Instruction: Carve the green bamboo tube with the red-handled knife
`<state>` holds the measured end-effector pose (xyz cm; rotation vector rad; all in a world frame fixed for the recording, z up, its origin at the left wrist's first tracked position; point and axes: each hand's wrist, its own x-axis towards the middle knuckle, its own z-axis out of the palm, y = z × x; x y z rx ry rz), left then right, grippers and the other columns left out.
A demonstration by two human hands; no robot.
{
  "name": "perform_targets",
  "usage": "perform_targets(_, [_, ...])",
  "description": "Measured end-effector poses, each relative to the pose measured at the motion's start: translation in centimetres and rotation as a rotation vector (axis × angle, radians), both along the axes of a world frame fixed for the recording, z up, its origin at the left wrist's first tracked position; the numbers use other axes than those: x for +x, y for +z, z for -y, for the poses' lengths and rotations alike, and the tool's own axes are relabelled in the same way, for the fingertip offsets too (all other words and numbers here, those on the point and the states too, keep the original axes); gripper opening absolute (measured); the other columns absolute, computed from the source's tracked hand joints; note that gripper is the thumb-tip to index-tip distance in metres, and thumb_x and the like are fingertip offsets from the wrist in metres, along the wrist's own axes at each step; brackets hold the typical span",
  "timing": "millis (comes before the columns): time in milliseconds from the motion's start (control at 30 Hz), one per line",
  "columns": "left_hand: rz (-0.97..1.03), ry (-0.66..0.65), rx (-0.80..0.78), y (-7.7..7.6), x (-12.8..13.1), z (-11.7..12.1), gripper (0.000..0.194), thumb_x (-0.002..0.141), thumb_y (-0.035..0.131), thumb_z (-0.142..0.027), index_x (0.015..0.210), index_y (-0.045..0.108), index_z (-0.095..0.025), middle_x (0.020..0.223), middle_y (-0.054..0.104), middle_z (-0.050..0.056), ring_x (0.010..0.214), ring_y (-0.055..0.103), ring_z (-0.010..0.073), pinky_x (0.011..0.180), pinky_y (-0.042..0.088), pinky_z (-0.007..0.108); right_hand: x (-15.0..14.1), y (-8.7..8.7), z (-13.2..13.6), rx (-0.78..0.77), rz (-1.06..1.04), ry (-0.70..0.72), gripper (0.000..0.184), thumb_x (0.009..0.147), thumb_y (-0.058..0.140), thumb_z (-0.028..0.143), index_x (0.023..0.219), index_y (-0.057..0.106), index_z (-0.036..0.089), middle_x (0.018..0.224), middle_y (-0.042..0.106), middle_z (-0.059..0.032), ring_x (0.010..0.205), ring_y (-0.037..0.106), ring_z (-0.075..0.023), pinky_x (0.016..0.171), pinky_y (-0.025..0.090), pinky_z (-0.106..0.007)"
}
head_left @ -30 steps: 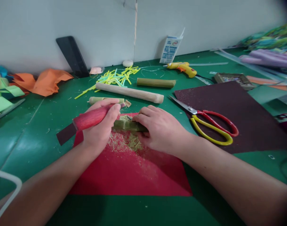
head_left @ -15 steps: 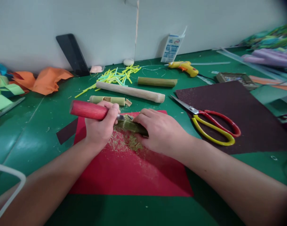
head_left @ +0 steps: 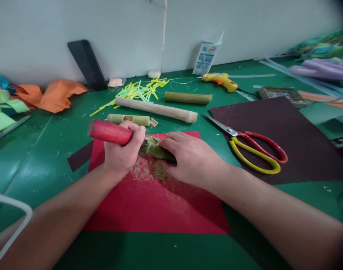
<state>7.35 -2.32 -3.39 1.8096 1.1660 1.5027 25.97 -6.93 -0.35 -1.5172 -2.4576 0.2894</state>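
My left hand (head_left: pixel 123 152) is closed around the red wooden handle (head_left: pixel 109 132) of a carving tool. The tool's short dark metal tip (head_left: pixel 145 142) meets the left part of a green bamboo piece (head_left: pixel 157 153). My right hand (head_left: pixel 188 155) grips the right end of that bamboo, fingers over the far side and thumb on the near side. Pale shavings (head_left: pixel 153 140) lie behind the bamboo, and more fine shavings (head_left: pixel 143 168) are scattered in front, on a red sheet (head_left: pixel 154 213). The bamboo's left end is partly hidden by my left hand.
Beyond my hands lie a notched bamboo tube (head_left: pixel 140 120), a pale stick (head_left: pixel 157 109) and an olive bamboo tube (head_left: pixel 188 98). Scissors (head_left: pixel 244 140) rest partly on a dark sheet (head_left: pixel 301 150) at right. A yellow glue gun (head_left: pixel 220 81) and cut strips (head_left: pixel 140 91) sit farther back.
The carving tool's handle has swung up and its tip has come down onto the bamboo. The bamboo has tilted slightly, its left end higher in view. My right hand keeps its grip.
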Motion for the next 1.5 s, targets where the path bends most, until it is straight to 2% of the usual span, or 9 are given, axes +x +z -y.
perform_targets(200, [0.023, 0.003, -0.032, 0.6, 0.3, 0.5, 0.024, 0.09, 0.065, -0.036, 0.071, 0.062, -0.022, 0.061, 0.058, -0.003, 0.055, 0.055, 0.0113, 0.056, 0.05, 0.026, 0.4, 0.0, -0.2, 0.085, 0.021, 0.009, 0.02, 0.079, 0.062, 0.027, 0.092, 0.069, 0.014, 0.092, 0.07, -0.0107, 0.086, 0.059, -0.0249, 0.074, 0.041, -0.037])
perform_targets(367, [0.112, -0.045, -0.049, 1.4, 0.6, 1.1, 0.022, 0.091, 0.065, -0.034, 0.073, 0.062, -0.021, 0.06, 0.057, -0.004, 0.05, 0.053, 0.0096, 0.051, 0.049, 0.024, 1.3, 0.3, -0.8, 0.087, 0.029, 0.088, 0.026, 0.074, 0.061, 0.021, 0.096, 0.071, 0.014, 0.091, 0.069, -0.0098, 0.086, 0.056, -0.0247, 0.074, 0.037, -0.037])
perform_targets(567, [0.031, -0.143, -0.024, 1.3, 0.5, 1.6, 0.023, 0.094, 0.064, -0.038, 0.077, 0.064, -0.022, 0.066, 0.061, -0.004, 0.054, 0.055, 0.0091, 0.056, 0.051, 0.025, 2.5, -0.2, -1.6, 0.044, -0.011, 0.167, 0.039, 0.071, 0.06, 0.014, 0.108, 0.071, 0.013, 0.099, 0.07, -0.0103, 0.097, 0.057, -0.0266, 0.083, 0.037, -0.038])
perform_targets(833, [-0.03, -0.235, 0.016, 1.2, 0.4, 2.3, 0.027, 0.096, 0.061, -0.04, 0.076, 0.065, -0.022, 0.067, 0.064, -0.002, 0.06, 0.061, 0.0115, 0.059, 0.053, 0.026, 2.6, -0.5, -1.8, 0.029, -0.05, 0.192, 0.036, 0.07, 0.059, 0.011, 0.104, 0.069, 0.015, 0.096, 0.067, -0.0095, 0.092, 0.055, -0.0241, 0.079, 0.036, -0.035])
perform_targets(1000, [-0.015, -0.28, 0.065, 0.8, 0.0, 2.3, 0.035, 0.098, 0.057, -0.05, 0.078, 0.066, -0.023, 0.064, 0.062, -0.002, 0.054, 0.057, 0.0113, 0.052, 0.051, 0.027, 2.8, -0.4, -1.8, 0.009, -0.107, 0.247, 0.034, 0.07, 0.064, 0.017, 0.104, 0.069, 0.015, 0.092, 0.065, -0.0083, 0.088, 0.054, -0.0231, 0.078, 0.036, -0.034])
perform_targets(1133, [0.032, -0.266, 0.061, 0.6, 0.1, 2.5, 0.039, 0.098, 0.056, -0.055, 0.078, 0.067, -0.024, 0.06, 0.059, -0.002, 0.049, 0.054, 0.0106, 0.046, 0.048, 0.027, 2.9, -0.3, -1.8, 0.013, -0.16, 0.294, 0.029, 0.079, 0.066, 0.032, 0.102, 0.07, 0.015, 0.088, 0.064, -0.0076, 0.084, 0.053, -0.022, 0.076, 0.037, -0.034])
perform_targets(1233, [0.034, -0.263, 0.072, 0.6, 0.2, 2.6, 0.035, 0.098, 0.057, -0.049, 0.077, 0.066, -0.023, 0.062, 0.061, -0.003, 0.049, 0.054, 0.0096, 0.047, 0.048, 0.026, 2.9, -0.4, -2.0, 0.019, -0.173, 0.319, 0.028, 0.082, 0.066, 0.037, 0.098, 0.071, 0.014, 0.086, 0.065, -0.008, 0.082, 0.053, -0.0218, 0.075, 0.037, -0.034])
perform_targets(1367, [-0.02, -0.263, 0.099, 0.8, 0.2, 2.6, 0.027, 0.098, 0.059, -0.039, 0.077, 0.064, -0.023, 0.066, 0.064, -0.004, 0.054, 0.058, 0.0092, 0.053, 0.052, 0.024, 2.8, -0.6, -2.1, 0.032, -0.173, 0.322, 0.026, 0.083, 0.068, 0.035, 0.096, 0.071, 0.013, 0.087, 0.066, -0.0088, 0.083, 0.054, -0.0219, 0.075, 0.038, -0.035])
perform_targets(1500, [-0.078, -0.212, 0.142, 1.1, 0.1, 2.6, 0.028, 0.098, 0.059, -0.038, 0.075, 0.064, -0.022, 0.068, 0.066, -0.003, 0.061, 0.061, 0.0105, 0.058, 0.053, 0.025, 2.8, -0.7, -2.1, 0.033, -0.177, 0.323, 0.025, 0.081, 0.07, 0.032, 0.098, 0.071, 0.013, 0.09, 0.067, -0.0089, 0.085, 0.055, -0.0223, 0.077, 0.039, -0.035])
